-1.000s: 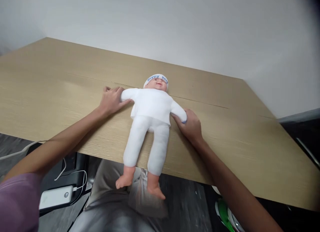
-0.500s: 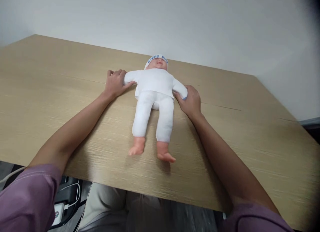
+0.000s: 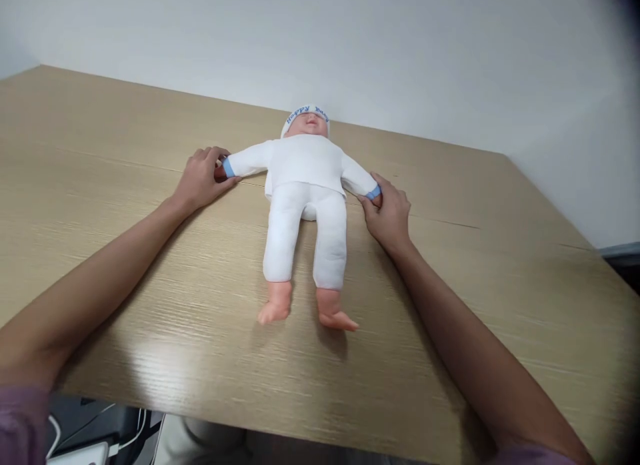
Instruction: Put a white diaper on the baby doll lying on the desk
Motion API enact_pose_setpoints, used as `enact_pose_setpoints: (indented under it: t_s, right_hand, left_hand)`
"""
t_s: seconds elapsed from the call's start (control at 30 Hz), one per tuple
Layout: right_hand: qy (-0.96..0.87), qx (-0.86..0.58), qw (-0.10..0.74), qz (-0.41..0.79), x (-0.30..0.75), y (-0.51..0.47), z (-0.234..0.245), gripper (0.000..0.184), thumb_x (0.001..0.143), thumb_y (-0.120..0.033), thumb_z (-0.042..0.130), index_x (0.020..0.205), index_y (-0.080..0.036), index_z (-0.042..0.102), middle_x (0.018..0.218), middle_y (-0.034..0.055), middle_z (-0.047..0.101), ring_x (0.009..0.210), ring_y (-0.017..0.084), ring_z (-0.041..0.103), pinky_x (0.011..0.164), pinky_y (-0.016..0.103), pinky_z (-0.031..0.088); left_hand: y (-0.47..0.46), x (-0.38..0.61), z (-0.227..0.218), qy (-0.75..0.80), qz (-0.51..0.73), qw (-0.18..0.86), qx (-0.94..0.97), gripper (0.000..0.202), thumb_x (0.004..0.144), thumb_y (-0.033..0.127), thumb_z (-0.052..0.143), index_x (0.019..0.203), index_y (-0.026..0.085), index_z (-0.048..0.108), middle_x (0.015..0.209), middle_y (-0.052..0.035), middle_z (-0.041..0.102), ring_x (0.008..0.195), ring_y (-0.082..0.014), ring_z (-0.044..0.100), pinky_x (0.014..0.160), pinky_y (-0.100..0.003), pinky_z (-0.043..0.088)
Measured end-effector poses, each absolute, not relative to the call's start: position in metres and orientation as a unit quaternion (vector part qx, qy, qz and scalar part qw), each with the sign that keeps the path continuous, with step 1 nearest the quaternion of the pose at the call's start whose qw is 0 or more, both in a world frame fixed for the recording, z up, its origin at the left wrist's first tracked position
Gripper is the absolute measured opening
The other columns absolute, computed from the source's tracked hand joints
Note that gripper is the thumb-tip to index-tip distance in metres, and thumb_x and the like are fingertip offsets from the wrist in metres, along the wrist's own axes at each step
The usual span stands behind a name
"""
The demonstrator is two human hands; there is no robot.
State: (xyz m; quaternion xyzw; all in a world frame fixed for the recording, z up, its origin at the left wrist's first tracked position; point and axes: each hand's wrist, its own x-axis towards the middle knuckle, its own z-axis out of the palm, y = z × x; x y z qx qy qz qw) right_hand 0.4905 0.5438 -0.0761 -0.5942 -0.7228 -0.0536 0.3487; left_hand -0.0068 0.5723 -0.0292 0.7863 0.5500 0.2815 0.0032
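Note:
A baby doll (image 3: 310,161) in a white top and white trousers lies on its back, head away from me. Its white hat (image 3: 306,111) carries blue lettering, and its bare feet point towards me. Both doll arms are spread out sideways, with blue cuffs at the wrists. My left hand (image 3: 200,178) is closed around the doll's hand and cuff at the left. At the right, my right hand (image 3: 390,211) grips the other cuffed wrist, with the thumb below and the fingers above. The doll's own hands are mostly hidden by my fingers.
The doll rests on a wooden table (image 3: 450,305) with a pale wall (image 3: 350,45) behind it. Below the front edge at the lower left are a white device (image 3: 80,455) and a white cable (image 3: 135,435).
My left hand has slid outward to the doll's wrist, and that arm now stretches farther left with its blue cuff showing. My right hand has shifted slightly outward, baring more of the other cuff.

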Motion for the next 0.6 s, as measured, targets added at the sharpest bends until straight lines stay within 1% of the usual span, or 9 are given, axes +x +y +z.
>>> enact_pose_setpoints:
  t_s: [0.1,0.2,0.3,0.37,0.43,0.5,0.57,0.6]
  right_hand:
    - [-0.720,-0.602,0.344,-0.039,0.487,0.546,-0.075,0.066,0.106,-0.044,0.059,0.168,-0.021,0.057,0.167,0.0190,0.066,0.142,0.044,0.062,0.123,0.066,0.047]
    - [-0.714,-0.615,0.335,-0.024,0.481,0.540,-0.071,0.068,0.107,-0.041,0.058,0.170,-0.016,0.054,0.164,0.0216,0.068,0.143,0.042,0.061,0.124,0.064,0.047]
    - [-0.700,-0.630,0.336,-0.002,0.471,0.526,-0.064,0.068,0.109,-0.039,0.054,0.171,-0.011,0.051,0.161,0.0240,0.068,0.146,0.040,0.058,0.128,0.061,0.045]
    - [-0.681,-0.647,0.344,0.013,0.461,0.512,-0.058,0.069,0.108,-0.037,0.053,0.171,-0.010,0.050,0.168,0.0242,0.062,0.155,0.039,0.051,0.133,0.061,0.041]
    - [-0.654,-0.666,0.357,0.033,0.447,0.490,-0.051,0.070,0.106,-0.032,0.053,0.172,-0.009,0.047,0.177,0.0232,0.053,0.165,0.038,0.042,0.139,0.062,0.034]
    - [-0.625,-0.680,0.379,0.058,0.429,0.458,-0.044,0.071,0.104,-0.027,0.051,0.172,-0.010,0.046,0.183,0.0221,0.047,0.170,0.035,0.038,0.143,0.063,0.029]
    - [-0.606,-0.674,0.415,0.080,0.410,0.408,-0.037,0.069,0.104,-0.027,0.049,0.172,-0.013,0.047,0.182,0.0209,0.049,0.169,0.033,0.042,0.143,0.064,0.031]
    - [-0.601,-0.663,0.437,0.090,0.401,0.376,-0.035,0.066,0.106,-0.029,0.047,0.171,-0.017,0.049,0.179,0.0194,0.053,0.167,0.032,0.045,0.142,0.064,0.034]
  left_hand:
    - [0.571,-0.003,-0.027,0.550,0.281,0.002,0.786,0.062,0.097,0.056,0.075,0.144,0.018,0.064,0.141,-0.0198,0.072,0.128,-0.0395,0.061,0.115,-0.053,0.048]
    - [0.560,0.003,-0.025,0.572,0.283,-0.001,0.770,0.063,0.096,0.054,0.072,0.146,0.016,0.065,0.144,-0.0227,0.071,0.135,-0.0431,0.059,0.120,-0.058,0.045]
    - [0.538,0.016,-0.025,0.599,0.311,-0.006,0.738,0.071,0.096,0.050,0.071,0.156,0.014,0.059,0.160,-0.0272,0.061,0.151,-0.0492,0.050,0.125,-0.065,0.038]
    - [0.516,0.031,-0.025,0.608,0.340,0.001,0.718,0.077,0.096,0.047,0.070,0.163,0.013,0.052,0.169,-0.0290,0.053,0.158,-0.0505,0.044,0.128,-0.068,0.036]
    - [0.485,0.053,-0.020,0.607,0.368,0.016,0.705,0.078,0.098,0.045,0.068,0.166,0.012,0.048,0.172,-0.0302,0.048,0.161,-0.0489,0.041,0.131,-0.068,0.033]
    - [0.442,0.076,-0.010,0.593,0.398,0.036,0.699,0.074,0.101,0.043,0.063,0.165,0.010,0.047,0.170,-0.0302,0.050,0.161,-0.0454,0.042,0.133,-0.066,0.032]
    - [0.385,0.096,-0.001,0.561,0.432,0.059,0.704,0.067,0.105,0.045,0.058,0.163,0.012,0.048,0.167,-0.0279,0.055,0.159,-0.0413,0.047,0.135,-0.064,0.033]
    - [0.350,0.102,0.001,0.538,0.446,0.076,0.711,0.064,0.107,0.047,0.056,0.162,0.014,0.050,0.166,-0.0254,0.058,0.157,-0.0394,0.050,0.135,-0.062,0.035]
